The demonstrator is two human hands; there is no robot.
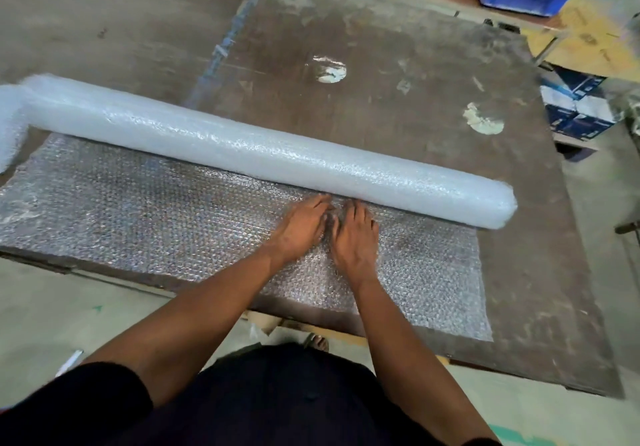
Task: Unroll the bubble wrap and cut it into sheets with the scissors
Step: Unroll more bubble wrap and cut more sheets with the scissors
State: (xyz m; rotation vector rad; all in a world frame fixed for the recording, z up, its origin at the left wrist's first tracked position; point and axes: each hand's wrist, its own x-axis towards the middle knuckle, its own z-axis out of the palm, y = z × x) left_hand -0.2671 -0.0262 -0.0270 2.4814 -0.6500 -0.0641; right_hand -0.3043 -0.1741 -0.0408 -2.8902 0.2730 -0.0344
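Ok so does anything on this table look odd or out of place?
Mostly the roll: it lies skewed across the table, and its left end bends toward the near edge. Two pale worn patches mark the tabletop. Both hands, left hand and right hand, press flat on the unrolled sheet.

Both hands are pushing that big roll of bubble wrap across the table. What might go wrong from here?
Both hands, left hand and right hand, push near the middle of the roll, so one end could run ahead and the sheet unroll crooked. The sheet's near edge already overhangs the table and might slide off. No scissors are in view, so cutting may mean a search.
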